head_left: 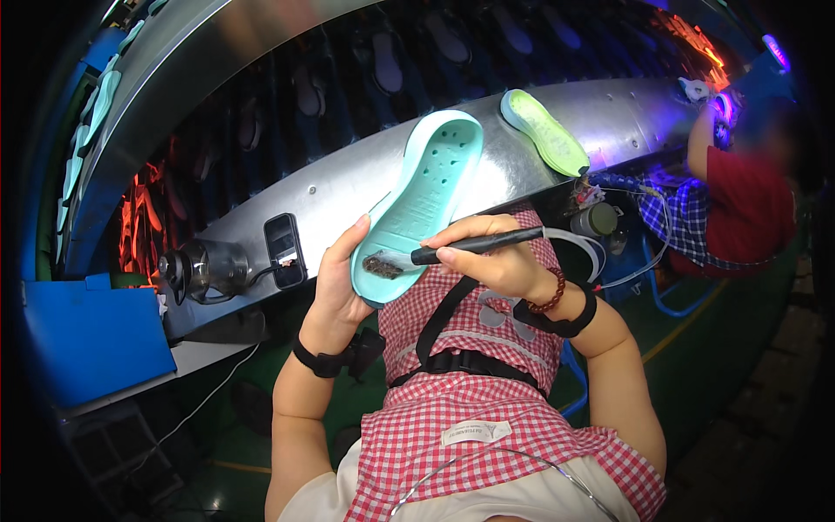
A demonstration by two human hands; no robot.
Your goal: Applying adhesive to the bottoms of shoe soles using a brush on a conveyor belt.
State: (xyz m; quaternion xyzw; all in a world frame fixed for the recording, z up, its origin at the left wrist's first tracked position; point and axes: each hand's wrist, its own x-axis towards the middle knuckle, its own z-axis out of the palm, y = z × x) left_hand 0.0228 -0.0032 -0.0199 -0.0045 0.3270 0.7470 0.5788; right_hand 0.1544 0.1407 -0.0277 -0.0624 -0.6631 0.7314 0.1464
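Note:
A mint-green shoe sole [424, 193] is tilted up in front of me, its hollow inner face towards me and several small holes near the far end. My left hand [341, 277] grips its heel end from the left side, thumb along the rim. In my right hand [503, 261] is a brush [477, 244] with a black handle, pinched between thumb and fingers. Its dark bristles press into the heel hollow of the sole, and a whitish wet-looking patch shows beside them. From the handle's back end runs a pale tube.
On the curved metal ledge [348, 178] lie a yellow-green sole [548, 135], a phone [283, 250] and a clear jug [216, 268]. Beyond, soles sit on a dark conveyor [313, 87]. A blue box [96, 339] is at left. A co-worker [748, 200] sits at right beside a lidded container [597, 220].

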